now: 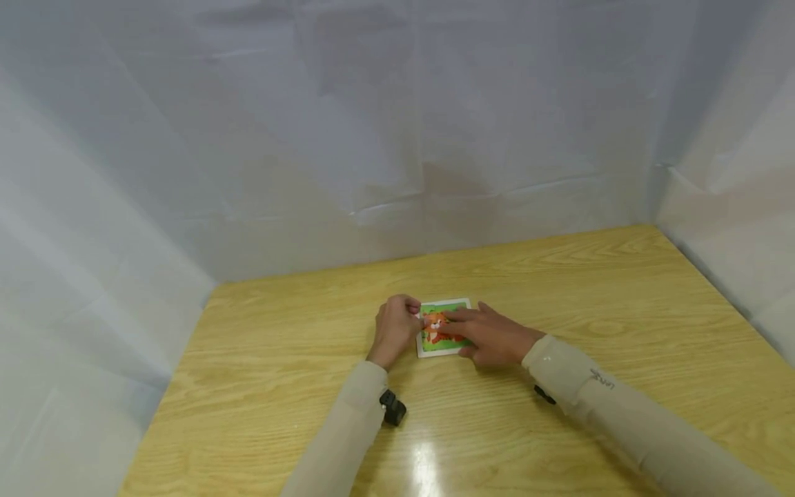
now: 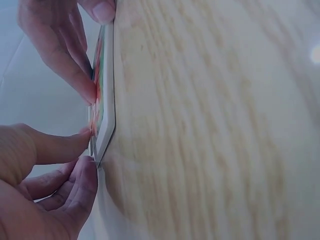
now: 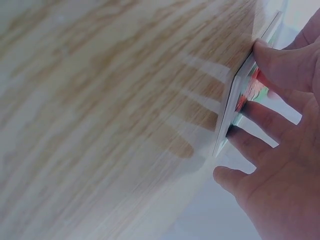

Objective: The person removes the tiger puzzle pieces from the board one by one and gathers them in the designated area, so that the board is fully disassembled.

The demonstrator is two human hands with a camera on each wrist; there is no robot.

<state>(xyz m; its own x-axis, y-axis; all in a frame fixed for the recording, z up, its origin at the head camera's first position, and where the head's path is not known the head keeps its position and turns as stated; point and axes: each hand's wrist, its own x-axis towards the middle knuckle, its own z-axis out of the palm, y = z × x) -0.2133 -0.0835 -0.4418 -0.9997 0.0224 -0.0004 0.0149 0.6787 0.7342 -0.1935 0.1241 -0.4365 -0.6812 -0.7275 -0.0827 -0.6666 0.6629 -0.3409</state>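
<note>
A small square picture board (image 1: pixel 444 346) lies flat on the wooden table, with a white border and an orange tiger-like animal on green. From the left wrist view, its white edge (image 2: pixel 109 75) looks thin, and the face is seen almost side-on. My left hand (image 1: pixel 395 330) pinches the left edge, thumb on the face and curled fingers against the side. Over the right part of the picture lies my right hand (image 1: pixel 495 335), its fingers spread and fairly straight, fingertips touching the face. In the right wrist view, the right thumb (image 3: pixel 280 62) touches the board's near edge.
The wooden table (image 1: pixel 279 414) stretches out around both hands. White sheeting (image 1: pixel 310 172) hangs behind the table's far edge and along both sides. A small black device (image 1: pixel 393 407) is fixed at the left wrist. Light sleeves (image 1: pixel 590 386) cover the forearms.
</note>
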